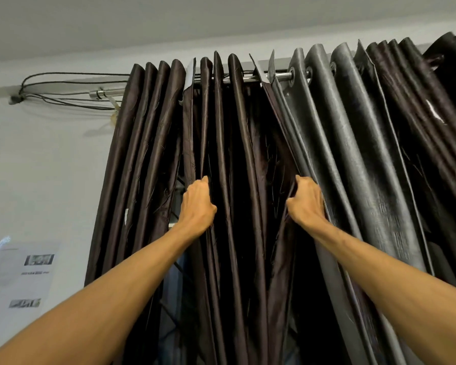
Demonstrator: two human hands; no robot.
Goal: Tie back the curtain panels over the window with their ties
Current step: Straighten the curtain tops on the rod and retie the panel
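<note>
Two hands up on curtains, well apart. Left hand (197,204) grips fold of brown curtain (142,159), fingers tucked into cloth. Right hand (305,204) grips brown edge just beside grey curtain (353,133). Both curtains hang bunched in folds from shiny rod (281,75) near ceiling. Black cord (63,75) loops on wall at left. Papers (24,270) stuck on wall, lower left.

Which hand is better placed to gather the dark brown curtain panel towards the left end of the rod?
Probably the right hand: its fingers curl round the inner edge of the shiny dark brown fabric curtain panel, beside the grey textured curtain panel. The left hand grips mid-panel folds.
</note>
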